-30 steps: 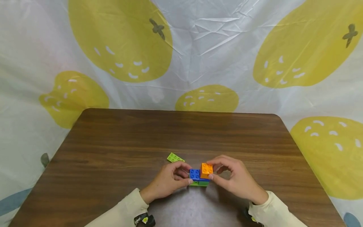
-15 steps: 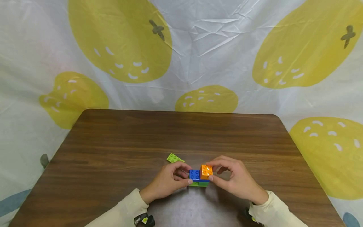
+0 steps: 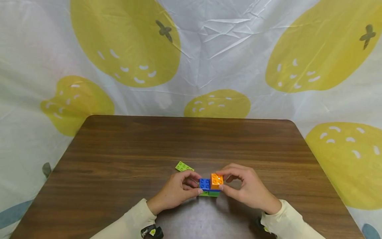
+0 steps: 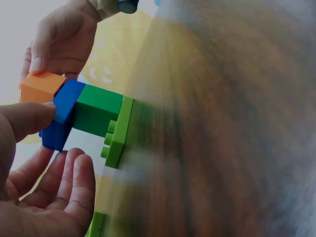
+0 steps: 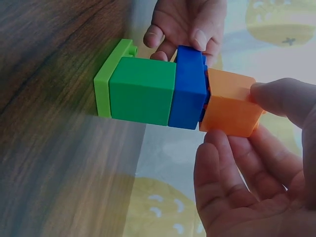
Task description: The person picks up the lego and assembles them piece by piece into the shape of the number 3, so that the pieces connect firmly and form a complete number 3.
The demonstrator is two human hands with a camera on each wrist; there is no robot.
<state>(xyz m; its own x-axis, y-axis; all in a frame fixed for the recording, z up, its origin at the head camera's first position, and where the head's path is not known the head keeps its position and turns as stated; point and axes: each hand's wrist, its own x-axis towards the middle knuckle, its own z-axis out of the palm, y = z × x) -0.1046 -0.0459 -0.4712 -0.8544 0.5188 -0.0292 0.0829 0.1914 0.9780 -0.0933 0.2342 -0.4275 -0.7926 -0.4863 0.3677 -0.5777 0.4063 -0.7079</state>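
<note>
1. White fabric backdrop (image 3: pixel 197 59) w/ large yellow fruit prints, behind a dark wood-grain table (image 3: pixel 134 142). Seen from above, a person's two bare hands work at the near side, approx. centre.
2. L hand (image 3: pixel 176 189): thumb & fingers pinch the blue block (image 3: pixel 204 183) by its left end.
3. R hand (image 3: pixel 246 186): thumb & fingertips grip the orange block (image 3: pixel 216 181), which sits over the blue block's right end; four blue studs show bare to its left.
4. Stack, bottom to top: light-green plate (image 5: pixel 102 94) at table level, green block (image 5: pixel 142 91), blue, orange. Blue's left half overhangs; open gap btwn it & the plate.
5. Loose light-green plate (image 3: pixel 184 166) lies on the table, just beyond L hand.
6. R wrist view: orange tilts slightly vs. blue, w/ a thin gap btwn them, so prob. not fully seated.
7. Risks (my judgement): pressing at that angle could jam orange on the studs or leave it crooked; if L fingers slip, pushing on the unsupported half could tip the stack or pop blue off green.
8. Vs. 1 sec ago: nearly same. Orange looks a touch lower & further left; both grips unchanged, loose plate unmoved.
</note>
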